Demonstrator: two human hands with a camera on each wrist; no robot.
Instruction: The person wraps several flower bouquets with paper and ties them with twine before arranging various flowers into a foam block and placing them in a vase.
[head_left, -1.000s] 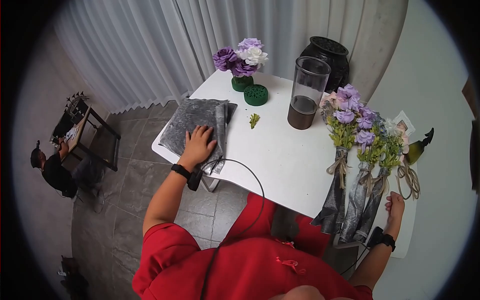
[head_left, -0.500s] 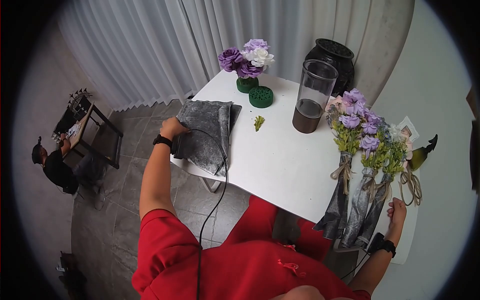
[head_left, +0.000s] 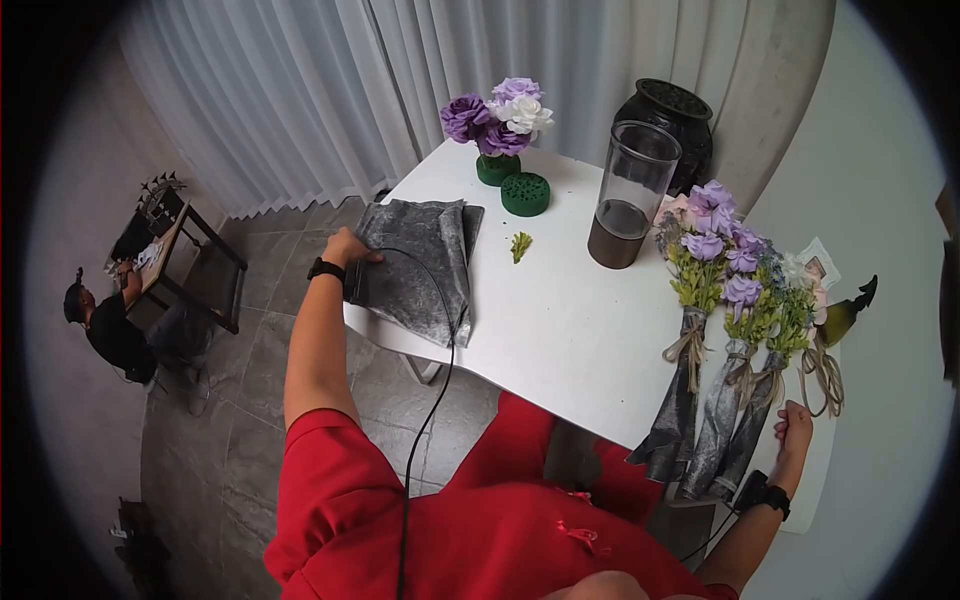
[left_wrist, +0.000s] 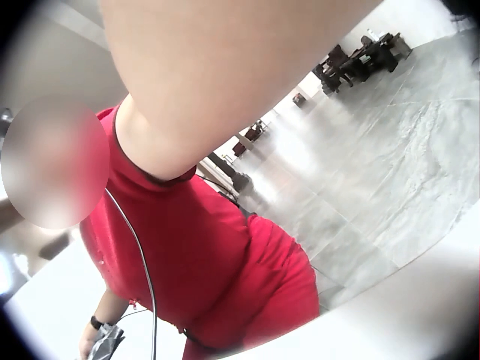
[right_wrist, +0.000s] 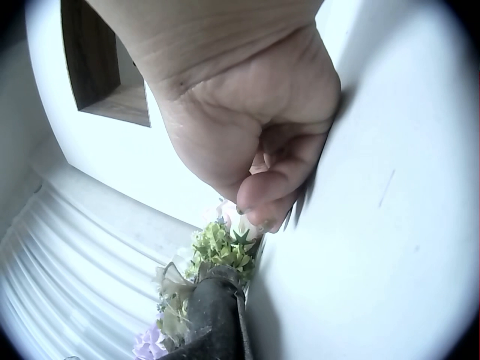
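Note:
In the head view, my left hand [head_left: 350, 247] is at the left edge of a stack of mottled dark grey wrapping sheets [head_left: 415, 265] on the white table [head_left: 530, 330]. Its thumb lies over the sheets and its other fingers are mostly hidden; it grips the edge. The left wrist view does not show this hand. My right hand [head_left: 795, 428] rests on the table with loosely curled fingers and holds nothing [right_wrist: 255, 142]. Beside it lie several wrapped bouquets [head_left: 735, 360] of purple and pale flowers, their dark stems [right_wrist: 214, 307] tied with twine [head_left: 822, 380].
A glass vase [head_left: 635, 190] with a brown base stands at the back right, before a black pot [head_left: 665, 100]. Purple and white flowers [head_left: 505, 115] sit in green floral foam, next to another foam block [head_left: 525, 194]. A green sprig [head_left: 520, 247] lies mid-table. Another person [head_left: 120, 335] sits far left.
My left hand went from lying flat on the grey sheets near the front to their left edge. The sheets' front right corner shifted slightly right. My right hand has stayed in place.

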